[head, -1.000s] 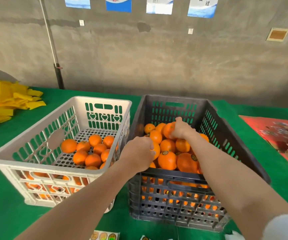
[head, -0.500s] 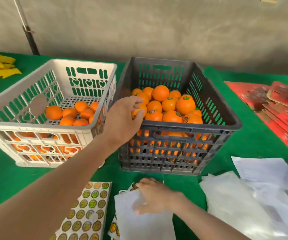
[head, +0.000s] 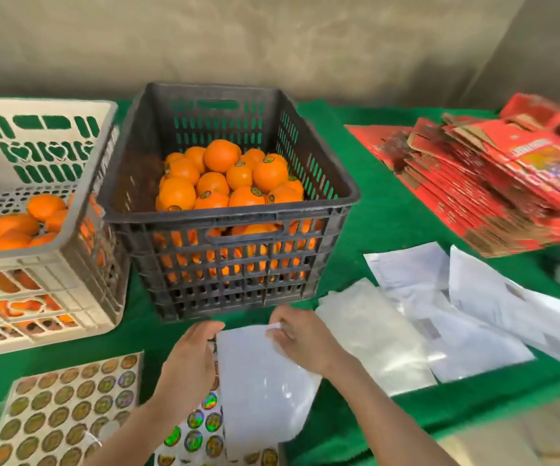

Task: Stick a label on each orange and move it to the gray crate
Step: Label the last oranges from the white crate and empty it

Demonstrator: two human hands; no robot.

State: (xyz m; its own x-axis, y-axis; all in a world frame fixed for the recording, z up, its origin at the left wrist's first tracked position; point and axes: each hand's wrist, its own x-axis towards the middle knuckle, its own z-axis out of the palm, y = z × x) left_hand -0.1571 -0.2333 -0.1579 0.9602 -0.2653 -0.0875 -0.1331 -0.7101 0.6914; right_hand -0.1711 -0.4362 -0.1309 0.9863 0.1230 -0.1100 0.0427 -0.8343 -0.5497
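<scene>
While the right hand [head: 300, 341] pinches the top edge of a white sheet [head: 261, 375] between thumb and fingertips, the left hand [head: 189, 363] lies at the sheet's left edge with fingers loosely extended and grasping nothing; whether they touch the paper cannot be told. Both hands are just in front of the gray crate [head: 228, 217]; oranges [head: 221, 156] bearing small round labels are heaped in it, more toward its right wall; close on its left stands a white crate [head: 80, 203] with other oranges [head: 13, 227] on its floor. A label sheet [head: 66, 408] lies on the green cloth [head: 372, 213] left of the left forearm; a second label sheet [head: 197, 428] shows from under the white sheet. Loose papers [head: 473, 317] lie to the right; flat red cartons [head: 493, 183] are stacked beyond them.
</scene>
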